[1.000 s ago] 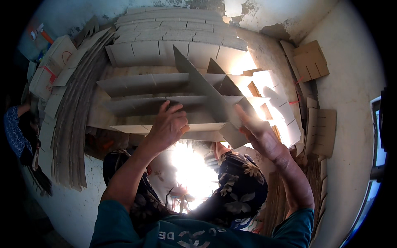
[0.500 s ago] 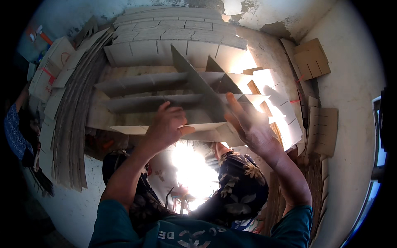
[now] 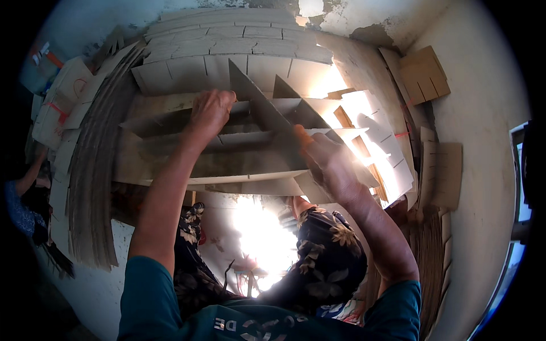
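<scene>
In the head view, straight to the middle: standing on edge over the surface, a cardboard grid, built of long strips running left to right with others slanting across. Over on the left, bent down at the far long strip, the left hand, just beside the far end of the long diagonal strip, with fingers bunched close together; impossible to tell whether pinching cardboard or only resting there. Across to the right, slightly blurred, the right hand, placed at the near half of that same diagonal, with forefinger pointing to the far side and thumb hidden; again, impossible to tell whether gripping. Just right of the long diagonal, slanting much the same way, a shorter diagonal strip. Nearer, lying across in turn, the middle long strip and the near long strip.

And all around, plenty of cardboard! On the far side, a wide pile of slotted sheets; to the left, a tall grey stack; to the right, white sheets in fierce glare. At the far left edge, another person's arm.
</scene>
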The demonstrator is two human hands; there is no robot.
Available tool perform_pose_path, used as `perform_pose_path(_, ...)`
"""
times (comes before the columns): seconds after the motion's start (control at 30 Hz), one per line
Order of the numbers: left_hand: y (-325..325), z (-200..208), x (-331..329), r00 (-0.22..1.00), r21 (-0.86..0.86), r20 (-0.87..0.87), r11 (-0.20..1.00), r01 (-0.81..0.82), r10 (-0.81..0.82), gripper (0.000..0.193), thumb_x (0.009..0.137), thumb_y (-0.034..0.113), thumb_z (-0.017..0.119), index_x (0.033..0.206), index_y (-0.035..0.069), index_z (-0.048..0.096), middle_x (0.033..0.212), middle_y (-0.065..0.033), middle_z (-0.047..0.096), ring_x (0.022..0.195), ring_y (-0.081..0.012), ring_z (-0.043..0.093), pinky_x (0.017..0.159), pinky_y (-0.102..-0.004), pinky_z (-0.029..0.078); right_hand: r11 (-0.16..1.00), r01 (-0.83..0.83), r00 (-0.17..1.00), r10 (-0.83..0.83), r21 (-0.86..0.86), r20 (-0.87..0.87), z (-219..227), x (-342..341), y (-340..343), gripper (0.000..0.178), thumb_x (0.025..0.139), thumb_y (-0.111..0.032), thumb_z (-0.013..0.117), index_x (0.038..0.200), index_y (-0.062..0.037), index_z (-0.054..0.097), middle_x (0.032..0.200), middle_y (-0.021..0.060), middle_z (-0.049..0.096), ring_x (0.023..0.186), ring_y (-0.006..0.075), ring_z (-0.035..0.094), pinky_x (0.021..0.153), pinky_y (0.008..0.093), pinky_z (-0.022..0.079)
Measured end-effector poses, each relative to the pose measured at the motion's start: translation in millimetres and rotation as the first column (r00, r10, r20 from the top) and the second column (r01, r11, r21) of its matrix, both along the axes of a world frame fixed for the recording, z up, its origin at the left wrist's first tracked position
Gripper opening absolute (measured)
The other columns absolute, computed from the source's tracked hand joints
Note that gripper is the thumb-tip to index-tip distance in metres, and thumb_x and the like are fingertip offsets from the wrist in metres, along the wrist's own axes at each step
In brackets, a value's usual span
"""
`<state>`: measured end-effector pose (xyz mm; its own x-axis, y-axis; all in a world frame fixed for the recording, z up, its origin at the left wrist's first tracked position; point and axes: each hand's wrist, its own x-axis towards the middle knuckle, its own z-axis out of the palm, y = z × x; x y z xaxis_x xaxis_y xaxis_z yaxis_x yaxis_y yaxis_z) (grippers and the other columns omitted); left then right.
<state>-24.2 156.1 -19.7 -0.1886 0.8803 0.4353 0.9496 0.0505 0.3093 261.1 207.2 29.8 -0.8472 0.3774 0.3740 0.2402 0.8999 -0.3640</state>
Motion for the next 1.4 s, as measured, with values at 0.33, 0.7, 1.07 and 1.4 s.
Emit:
perform_pose_path(0.33, 9, 3, -8, 0.994, -0.013, -0.101, 0.999, 0.039, -0.04, 0.015, 0.067, -0.01, 0.052, 0.078, -0.003, 0.06, 0.065, -0.0238, 0.053, 0.068, -0.0426, 0.058, 0.061, -0.0456, 0.045, 0.996, -0.062, 0.995, 0.065, 0.057, -0.069, -11, -8, 5, 0.063, 0.071, 0.008, 0.058, 0.132, 0.0029, 0.043, 0.087, 0.0167, 0.055, 0.073, 0.0348, 0.059, 0.061, 0.0427, 0.048)
perform_pose_path(0.7, 16, 0, -16, 0.999, 0.033, 0.001, 0.999, 0.033, -0.033, 0.009, 0.067, -0.009, 0.055, 0.066, -0.002, 0.05, 0.066, -0.0223, 0.055, 0.072, -0.0426, 0.058, 0.062, -0.0486, 0.046, 0.998, 0.022, 0.998, -0.025, 0.056, 0.06, -5, -13, 3, 0.06, 0.069, 0.009, 0.06, 0.128, 0.0058, 0.047, 0.088, 0.018, 0.056, 0.073, 0.0355, 0.06, 0.06, 0.0413, 0.049)
perform_pose_path(1.07, 16, 3, -12, 0.996, -0.043, -0.043, 0.996, 0.078, -0.08, 0.01, 0.069, -0.008, 0.055, 0.064, -0.002, 0.051, 0.065, -0.0238, 0.055, 0.071, -0.0439, 0.058, 0.063, -0.05, 0.046, 0.996, 0.029, 0.999, -0.032, 0.088, 0.03, -6, -20, 5, 0.05, 0.077, 0.008, 0.057, 0.126, 0.004, 0.049, 0.086, 0.0163, 0.057, 0.07, 0.0339, 0.059, 0.056, 0.0414, 0.047)
perform_pose_path(1.4, 15, 15, -5, 0.996, -0.089, -0.047, 0.994, 0.068, -0.073, 0.007, 0.071, -0.007, 0.058, 0.069, -0.001, 0.055, 0.067, -0.0226, 0.056, 0.074, -0.0421, 0.059, 0.063, -0.049, 0.046, 0.995, -0.016, 0.992, 0.003, 0.103, 0.127, -21, -14, 6, 0.041, 0.077, 0.004, 0.057, 0.118, 0.0017, 0.055, 0.087, 0.0146, 0.059, 0.073, 0.0304, 0.061, 0.06, 0.0396, 0.05)
